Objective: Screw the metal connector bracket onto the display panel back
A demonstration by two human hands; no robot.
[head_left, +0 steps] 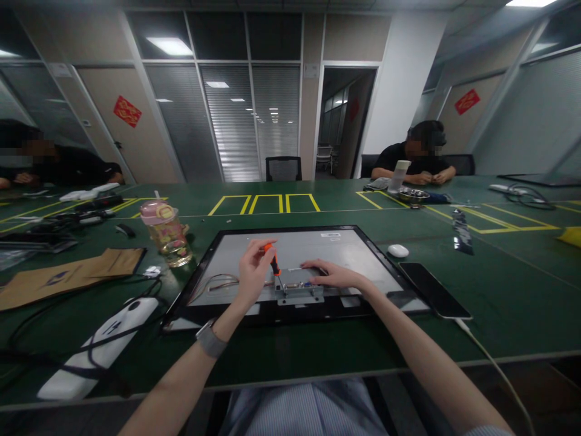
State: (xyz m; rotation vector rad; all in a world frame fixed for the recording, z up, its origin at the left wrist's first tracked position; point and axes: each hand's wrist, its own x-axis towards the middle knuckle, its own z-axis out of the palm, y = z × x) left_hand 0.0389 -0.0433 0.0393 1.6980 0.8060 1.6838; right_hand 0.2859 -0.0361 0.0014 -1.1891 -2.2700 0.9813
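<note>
My left hand (255, 266) is closed on a screwdriver (275, 264) with an orange and black handle, a finger over its top end. The screwdriver tilts, its shaft pointing down at a small metal bracket (299, 293) with connectors along its near side. On the far right part of the bracket rests my right hand (333, 274), fingers stretched out and apart; whether something small lies under them I cannot tell. Both hands are over a flat display panel (231, 247) with a black frame, lying back side up. Thin wires (213, 282) run across its left part towards the bracket.
Left of the panel stand a pink-lidded bottle (166, 233), a paper bag (72, 275) and a white power strip (102, 345) with black cables. To the right lie a phone (433, 289) on a cable and a white earbud case (398, 250). Two people sit across the table.
</note>
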